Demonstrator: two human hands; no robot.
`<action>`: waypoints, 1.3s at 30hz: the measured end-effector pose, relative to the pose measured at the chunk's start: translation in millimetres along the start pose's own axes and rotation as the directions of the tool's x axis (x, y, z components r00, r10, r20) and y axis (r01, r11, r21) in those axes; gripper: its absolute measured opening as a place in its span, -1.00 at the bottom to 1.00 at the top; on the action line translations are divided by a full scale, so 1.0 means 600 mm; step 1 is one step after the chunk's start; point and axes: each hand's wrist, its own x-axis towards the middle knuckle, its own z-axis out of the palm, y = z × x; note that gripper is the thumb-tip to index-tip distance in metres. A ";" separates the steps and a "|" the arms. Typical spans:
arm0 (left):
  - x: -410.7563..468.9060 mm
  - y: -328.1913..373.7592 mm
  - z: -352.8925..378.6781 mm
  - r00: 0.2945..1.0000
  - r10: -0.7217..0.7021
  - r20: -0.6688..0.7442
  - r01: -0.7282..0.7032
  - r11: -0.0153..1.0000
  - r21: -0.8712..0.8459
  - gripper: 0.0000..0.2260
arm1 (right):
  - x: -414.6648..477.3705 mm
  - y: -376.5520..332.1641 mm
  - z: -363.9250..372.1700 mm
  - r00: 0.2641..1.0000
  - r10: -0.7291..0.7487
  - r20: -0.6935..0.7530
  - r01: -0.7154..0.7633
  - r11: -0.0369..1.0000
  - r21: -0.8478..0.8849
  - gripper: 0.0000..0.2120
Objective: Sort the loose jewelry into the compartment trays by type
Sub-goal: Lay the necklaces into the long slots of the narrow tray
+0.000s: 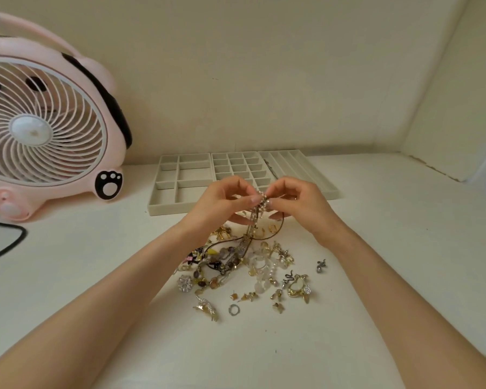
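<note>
Our left hand (222, 204) and right hand (299, 204) pinch a beady gold chain (252, 223). It hangs straight down onto the pile (236, 266).

pink paw-print fan (44, 127), black cable (10, 242)

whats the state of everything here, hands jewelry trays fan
left hand, pinching the tangled chains
right hand, pinching the same tangle
jewelry pile, loose, unsorted
tangled chains, top lifted, lower end trailing into the pile
left tray, visible compartments empty
middle tray, visible compartments empty
right tray, seems to hold one thin chain in its leftmost slot
fan, upright; running or not, cannot tell
</note>
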 end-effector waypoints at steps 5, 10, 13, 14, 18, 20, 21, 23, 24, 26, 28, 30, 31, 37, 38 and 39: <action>0.001 -0.002 -0.012 0.997 -0.054 -0.058 0.056 0.998 0.032 -0.89 | 0.001 -0.005 -0.006 0.994 0.085 -0.070 -0.070 0.979 0.193 -0.91; 0.003 -0.004 -0.015 0.990 -0.113 -0.090 0.117 0.992 0.037 -0.87 | 0.000 -0.013 -0.011 0.989 0.139 -0.052 -0.117 0.944 0.307 -0.88; 0.004 -0.003 -0.014 0.990 -0.121 -0.072 0.114 0.989 -0.094 -0.86 | 0.000 -0.012 -0.010 0.986 0.164 -0.033 -0.142 0.925 0.354 -0.89; 0.003 -0.001 -0.013 0.989 -0.137 -0.051 0.126 0.976 -0.178 -0.86 | 0.001 -0.011 -0.011 0.985 0.168 -0.036 -0.145 0.923 0.355 -0.88; 0.002 -0.003 -0.006 0.986 -0.167 -0.023 0.161 0.973 -0.164 -0.87 | 0.002 -0.010 -0.010 0.986 0.163 -0.044 -0.139 0.931 0.336 -0.90; 0.001 -0.004 -0.003 0.988 -0.157 -0.007 0.157 0.987 -0.040 -0.83 | 0.001 -0.010 -0.011 0.985 0.163 -0.051 -0.136 0.929 0.345 -0.88; 0.000 -0.004 -0.003 0.988 -0.152 0.008 0.152 0.987 0.052 -0.79 | 0.001 -0.010 -0.012 0.984 0.167 -0.057 -0.136 0.925 0.354 -0.86; -0.002 -0.005 -0.004 0.985 -0.160 0.060 0.142 0.963 0.230 -0.70 | 0.001 -0.010 -0.014 0.981 0.178 -0.080 -0.137 0.920 0.366 -0.84; -0.002 -0.006 -0.004 0.981 -0.170 0.090 0.138 0.948 0.288 -0.66 | 0.001 -0.009 -0.015 0.979 0.181 -0.095 -0.136 0.923 0.361 -0.83; -0.003 -0.008 -0.006 0.972 -0.178 0.151 0.115 0.928 0.355 -0.63 | 0.002 -0.007 -0.017 0.973 0.184 -0.138 -0.132 0.937 0.324 -0.81; -0.003 -0.009 -0.007 0.973 -0.144 0.180 0.053 0.900 0.433 -0.65 | 0.003 -0.005 -0.022 0.963 0.194 -0.188 -0.134 0.946 0.294 -0.78; -0.002 -0.009 -0.009 0.979 -0.094 0.180 -0.009 0.867 0.498 -0.72 | 0.004 -0.003 -0.027 0.952 0.209 -0.225 -0.140 0.947 0.288 -0.76; -0.001 -0.010 -0.011 0.983 -0.065 0.174 -0.033 0.858 0.512 -0.76 | 0.005 -0.002 -0.029 0.947 0.216 -0.239 -0.143 0.947 0.288 -0.75; 0.003 -0.013 -0.016 0.996 0.035 0.081 -0.069 0.875 0.480 -0.96 | 0.003 -0.003 -0.037 0.948 0.231 -0.218 -0.145 0.925 0.351 -0.73; 0.003 -0.012 -0.015 0.998 0.009 0.062 -0.035 0.906 0.421 -0.95 | 0.003 -0.003 -0.038 0.955 0.226 -0.191 -0.147 0.922 0.358 -0.75; 0.003 -0.011 -0.013 0.999 -0.018 0.043 0.001 0.933 0.360 -0.94 | 0.004 -0.003 -0.040 0.962 0.221 -0.161 -0.152 0.921 0.358 -0.78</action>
